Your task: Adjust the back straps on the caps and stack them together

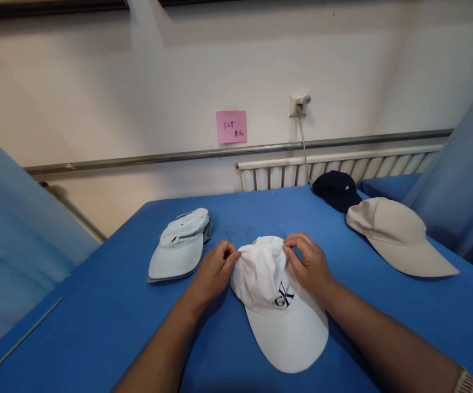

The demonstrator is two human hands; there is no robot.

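Observation:
A white baseball cap (261, 278) with a black "CK" mark lies on the blue-covered table (109, 305), its brim pointing down toward me. My left hand (216, 267) pinches the fabric of its crown at the left side. Thumb and fingers of my right hand (308, 262) pinch the crown at the upper right. Left of my hands rests a small stack of caps, a pale blue cap (179, 245) on top and a darker one under it. A beige cap (396, 229) sits to the right, touching or close to a navy cap (335, 190) behind it.
A thin stick (25, 335) lies near the table's left edge. Blue curtains (15, 240) hang on both sides. Behind the table are a radiator (277, 176), a metal rail (158, 158), a plugged-in socket (299, 106) with a cord, and a pink note (231, 126) on the wall.

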